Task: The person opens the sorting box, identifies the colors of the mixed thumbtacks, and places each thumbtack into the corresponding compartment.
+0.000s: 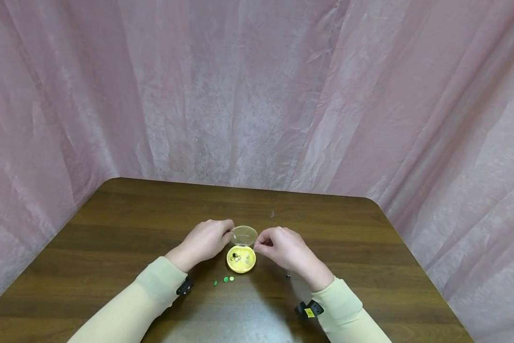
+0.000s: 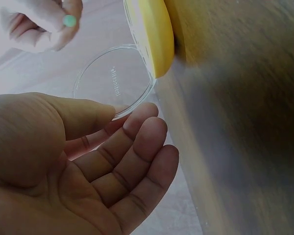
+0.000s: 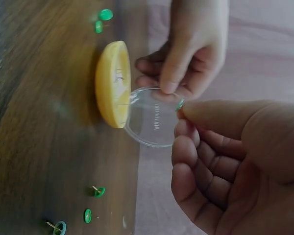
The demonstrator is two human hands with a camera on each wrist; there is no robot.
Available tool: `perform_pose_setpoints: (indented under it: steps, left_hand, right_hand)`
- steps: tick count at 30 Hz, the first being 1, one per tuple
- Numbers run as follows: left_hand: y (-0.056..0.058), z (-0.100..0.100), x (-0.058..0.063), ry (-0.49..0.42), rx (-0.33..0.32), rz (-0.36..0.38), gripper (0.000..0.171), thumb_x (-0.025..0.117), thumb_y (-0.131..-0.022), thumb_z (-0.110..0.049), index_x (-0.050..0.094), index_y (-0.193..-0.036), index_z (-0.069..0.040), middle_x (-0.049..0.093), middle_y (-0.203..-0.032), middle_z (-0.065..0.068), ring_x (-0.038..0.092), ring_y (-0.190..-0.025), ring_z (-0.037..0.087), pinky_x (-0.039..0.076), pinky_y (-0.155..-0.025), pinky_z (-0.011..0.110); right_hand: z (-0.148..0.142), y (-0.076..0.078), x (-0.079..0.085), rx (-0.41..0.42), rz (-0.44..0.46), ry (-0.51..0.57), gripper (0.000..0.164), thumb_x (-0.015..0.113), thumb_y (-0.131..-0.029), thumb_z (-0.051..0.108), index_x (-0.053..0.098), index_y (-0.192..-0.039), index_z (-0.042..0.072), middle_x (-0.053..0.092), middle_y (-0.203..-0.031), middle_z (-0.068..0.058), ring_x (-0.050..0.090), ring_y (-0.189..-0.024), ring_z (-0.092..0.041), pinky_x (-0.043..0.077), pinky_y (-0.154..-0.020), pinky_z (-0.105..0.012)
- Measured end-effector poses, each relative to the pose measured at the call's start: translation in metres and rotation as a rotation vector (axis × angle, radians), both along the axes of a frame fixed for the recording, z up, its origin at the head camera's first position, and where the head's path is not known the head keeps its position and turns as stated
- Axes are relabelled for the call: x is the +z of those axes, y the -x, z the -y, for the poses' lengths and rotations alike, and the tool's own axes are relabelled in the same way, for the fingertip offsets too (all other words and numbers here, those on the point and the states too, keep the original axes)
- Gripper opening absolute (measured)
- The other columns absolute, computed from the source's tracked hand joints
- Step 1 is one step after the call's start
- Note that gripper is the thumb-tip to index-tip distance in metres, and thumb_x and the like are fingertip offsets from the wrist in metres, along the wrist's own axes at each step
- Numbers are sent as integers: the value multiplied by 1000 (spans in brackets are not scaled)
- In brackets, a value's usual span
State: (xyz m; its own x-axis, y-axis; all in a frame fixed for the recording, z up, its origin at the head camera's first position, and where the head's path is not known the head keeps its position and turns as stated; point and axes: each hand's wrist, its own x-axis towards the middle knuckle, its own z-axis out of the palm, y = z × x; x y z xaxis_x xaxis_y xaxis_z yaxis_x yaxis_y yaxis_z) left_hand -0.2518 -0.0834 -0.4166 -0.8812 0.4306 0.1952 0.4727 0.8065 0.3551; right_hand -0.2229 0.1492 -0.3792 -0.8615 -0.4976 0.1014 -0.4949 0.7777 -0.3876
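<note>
My left hand (image 1: 209,238) pinches the edge of a clear round lid (image 2: 105,73) between thumb and forefinger, its other fingers loosely bent. The lid stands raised on its hinge at the back of a small yellow round case (image 3: 103,85), which sits open on the table. A few small dark pieces (image 1: 234,257) lie inside the case. To the right of the lid, my right hand (image 1: 282,247) pinches a green thumbtack (image 3: 180,104) between thumb and forefinger, close to the lid in the right wrist view.
Green thumbtacks (image 1: 225,279) lie on the brown wooden table (image 1: 162,200) in front of the case, towards the left. Several more tacks (image 3: 99,192) with upturned pins lie to the right. A pink curtain (image 1: 240,95) hangs behind the table.
</note>
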Motion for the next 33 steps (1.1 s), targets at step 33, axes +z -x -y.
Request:
perform_pose_setpoints:
  steps: [33]
  left_hand:
    - [7,-11,0,-2,-28,-22,10,60,-99,-21,63,-89,-19,52,-69,-12,47,-58,10,38,-55,28]
  right_hand:
    - [-30,15,1,-33,-113,-208,8,70,-86,23,77,-91,25,63,-80,19,57,-72,-1,46,-66,-29]
